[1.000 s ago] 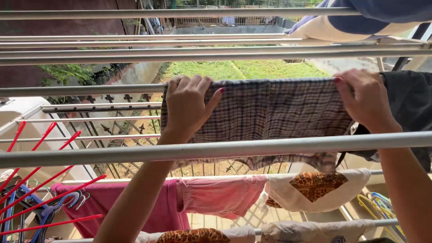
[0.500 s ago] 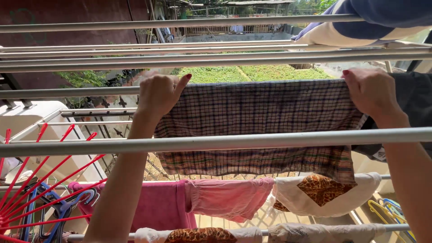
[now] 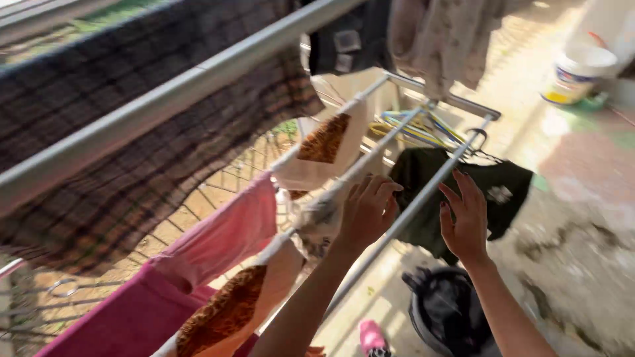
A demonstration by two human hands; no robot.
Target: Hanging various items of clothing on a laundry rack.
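Lots of clothes already hang on the metal drying rack [image 3: 423, 192], and the left hand [image 3: 368, 210] with bent fingers and the right hand [image 3: 465, 221] with spread fingers, both empty, reach toward the dark green shirt [image 3: 456, 192] draped over its low bar.
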